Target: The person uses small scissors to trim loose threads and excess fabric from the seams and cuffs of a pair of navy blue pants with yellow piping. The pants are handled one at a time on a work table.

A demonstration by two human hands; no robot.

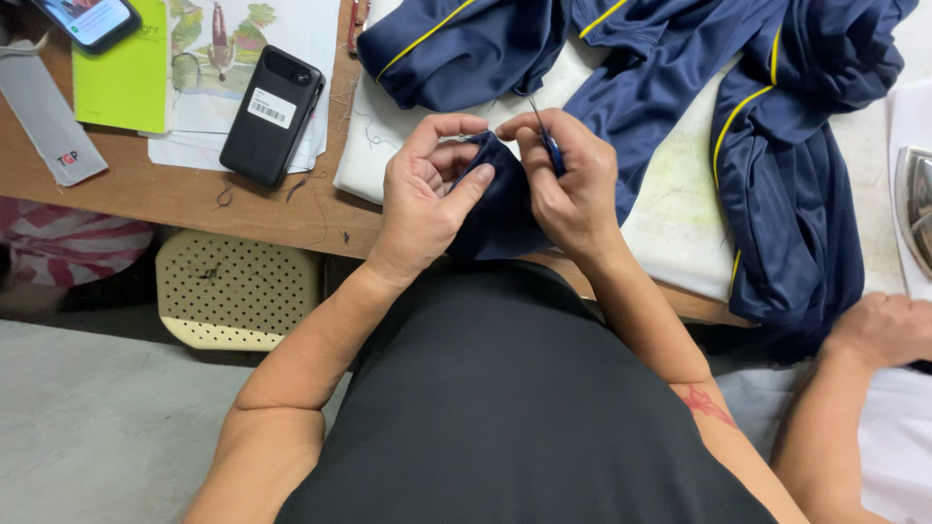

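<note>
My left hand point(427, 194) pinches a folded edge of navy blue fabric point(500, 209) between thumb and fingers at the table's front edge. My right hand point(573, 180) grips the same fold from the right and holds a small dark-handled pointed tool point(547, 136) against the cloth. The fabric belongs to a navy garment with yellow piping point(777, 146) that spreads across a white pad point(670, 204) on the wooden table point(194, 194).
A black phone point(272, 114) lies on papers at the left, beside a green booklet point(121, 73) and a second phone point(89, 19). A cream perforated stool point(238, 291) stands under the table. Another person's hand point(883, 330) rests at right, near an iron point(915, 199).
</note>
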